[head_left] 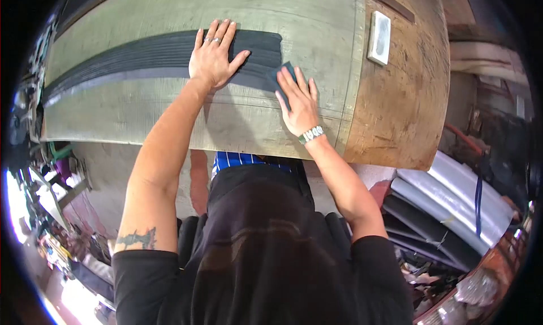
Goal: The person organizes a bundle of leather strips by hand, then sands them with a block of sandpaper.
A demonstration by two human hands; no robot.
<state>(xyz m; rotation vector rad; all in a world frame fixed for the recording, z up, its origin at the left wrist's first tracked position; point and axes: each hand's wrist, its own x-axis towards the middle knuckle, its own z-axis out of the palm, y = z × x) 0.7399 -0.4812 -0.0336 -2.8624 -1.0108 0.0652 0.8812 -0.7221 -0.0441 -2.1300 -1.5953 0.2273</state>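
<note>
Fanned black strips (257,48), long, thin, flexible-looking, in overlapping layers: one set, lying across the upper left and upper centre of the frame on a scuffed grey-green work surface (322,42).

Left hand (212,62): yours, fingers spread wide, palm down on the strips towards their right end.

Right hand (300,102): yours, fingers extended over a small, flat, dark blue-green piece (275,77) at the strips' lower right corner; pinching or merely pressing, cannot be told.

White rectangular block with grey oval patch (379,38): one, upper right, apart from your hands.

Risks, as judged: uneven pressure from your left palm could slide the layers apart; a sideways drag by your right could curl their ends.
</note>
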